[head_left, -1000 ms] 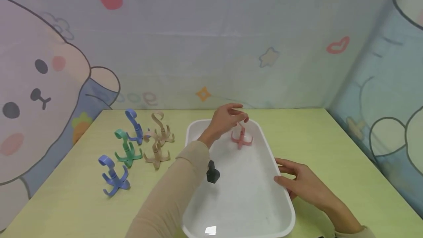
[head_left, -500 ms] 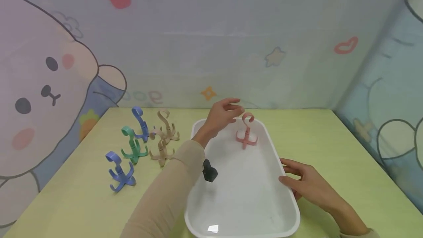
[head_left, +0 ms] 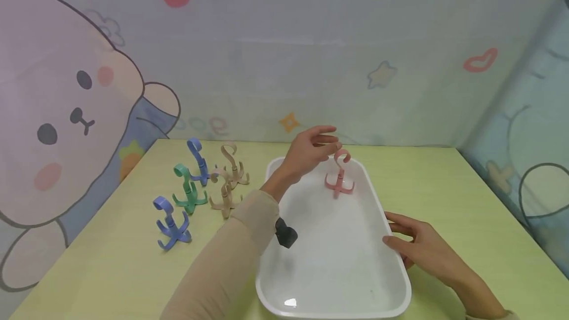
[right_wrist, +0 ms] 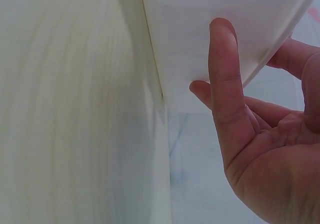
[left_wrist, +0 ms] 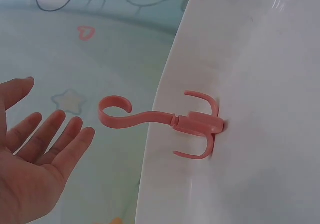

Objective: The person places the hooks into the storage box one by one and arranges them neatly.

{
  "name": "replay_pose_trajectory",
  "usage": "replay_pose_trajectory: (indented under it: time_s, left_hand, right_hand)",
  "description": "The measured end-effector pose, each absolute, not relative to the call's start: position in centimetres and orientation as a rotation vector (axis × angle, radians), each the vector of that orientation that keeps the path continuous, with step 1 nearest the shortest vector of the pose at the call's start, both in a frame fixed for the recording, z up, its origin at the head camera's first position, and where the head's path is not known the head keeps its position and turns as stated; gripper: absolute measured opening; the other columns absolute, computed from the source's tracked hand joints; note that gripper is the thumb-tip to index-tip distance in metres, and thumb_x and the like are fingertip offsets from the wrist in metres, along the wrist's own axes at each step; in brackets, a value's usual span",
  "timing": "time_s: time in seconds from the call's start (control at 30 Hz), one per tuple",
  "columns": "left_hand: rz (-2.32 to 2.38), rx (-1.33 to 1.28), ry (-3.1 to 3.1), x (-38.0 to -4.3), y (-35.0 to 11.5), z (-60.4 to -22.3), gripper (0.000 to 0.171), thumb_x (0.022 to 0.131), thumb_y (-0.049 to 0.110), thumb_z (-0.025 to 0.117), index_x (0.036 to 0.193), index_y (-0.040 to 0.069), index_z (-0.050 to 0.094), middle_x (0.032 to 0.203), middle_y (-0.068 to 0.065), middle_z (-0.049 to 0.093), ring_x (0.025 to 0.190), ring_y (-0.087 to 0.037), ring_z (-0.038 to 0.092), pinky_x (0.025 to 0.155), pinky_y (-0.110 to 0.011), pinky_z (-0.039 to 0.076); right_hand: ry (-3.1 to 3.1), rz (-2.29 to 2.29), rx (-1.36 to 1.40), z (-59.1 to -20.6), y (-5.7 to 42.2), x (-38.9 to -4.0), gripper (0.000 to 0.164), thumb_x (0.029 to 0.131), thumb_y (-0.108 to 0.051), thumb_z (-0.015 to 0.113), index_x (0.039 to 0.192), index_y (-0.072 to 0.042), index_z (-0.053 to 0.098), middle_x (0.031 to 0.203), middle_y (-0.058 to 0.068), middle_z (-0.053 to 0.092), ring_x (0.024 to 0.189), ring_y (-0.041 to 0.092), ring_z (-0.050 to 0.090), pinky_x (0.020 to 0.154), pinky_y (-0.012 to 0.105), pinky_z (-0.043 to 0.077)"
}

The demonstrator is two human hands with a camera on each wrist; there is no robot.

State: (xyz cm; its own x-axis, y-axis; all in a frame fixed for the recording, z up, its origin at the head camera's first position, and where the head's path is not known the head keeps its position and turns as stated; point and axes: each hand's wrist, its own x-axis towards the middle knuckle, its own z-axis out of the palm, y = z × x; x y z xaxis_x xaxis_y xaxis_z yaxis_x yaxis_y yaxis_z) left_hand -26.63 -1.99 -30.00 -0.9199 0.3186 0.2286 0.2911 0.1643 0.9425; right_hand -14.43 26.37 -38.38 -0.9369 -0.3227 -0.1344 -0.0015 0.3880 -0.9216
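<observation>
A pink four-pronged hook hanger (head_left: 340, 181) stands upright inside the far end of the white tray (head_left: 342, 265), its curled top rising above the rim. My left hand (head_left: 311, 152) hovers just left of that curl. In the left wrist view its fingers (left_wrist: 72, 151) are spread and relaxed, with a visible gap to the pink hook hanger (left_wrist: 200, 124). My right hand (head_left: 420, 246) holds the tray's right rim. Its fingers (right_wrist: 225, 69) lie against the outer wall in the right wrist view, and the thumb reaches over the rim.
Left of the tray, several similar hook hangers stand on the yellow-green table (head_left: 111, 270): blue ones (head_left: 173, 231), a green one (head_left: 190, 199) and beige ones (head_left: 225, 201). A small black object (head_left: 285, 233) shows beside the left sleeve. A printed cloth (head_left: 266, 63) backs the table.
My left hand has come off the pink hook hanger's curled top, which its fingers partly covered earlier. The right hand stays on the rim. The head view has turned slightly left.
</observation>
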Motion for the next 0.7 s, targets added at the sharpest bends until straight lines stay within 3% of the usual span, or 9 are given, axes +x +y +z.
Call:
replay_pose_trajectory:
  time_s: [0.43,0.7]
  left_hand:
    - [1.9,0.676,2.469,-22.8,-4.4,-28.8,0.053,0.1,0.023,0.073,0.151,0.021,0.059,0.141,-0.005,0.07,0.126,-0.023,0.07,0.107,-0.043,0.057]
    - [1.927,0.689,2.471,-21.1,-6.1,-28.6,0.054,0.1,0.018,0.073,0.152,0.018,0.058,0.142,-0.008,0.069,0.128,-0.026,0.069,0.107,-0.045,0.057]
  right_hand:
    - [2.377,-1.551,-0.289,-38.7,26.4,-14.5,0.072,0.102,-0.017,0.07,0.162,0.003,0.036,0.15,0.035,0.054,0.077,0.024,0.077,0.064,0.043,0.066]
    - [2.367,-1.576,-0.328,-38.7,26.5,-14.6,0.071,0.102,-0.016,0.069,0.162,0.003,0.035,0.15,0.036,0.053,0.077,0.024,0.077,0.064,0.043,0.066]
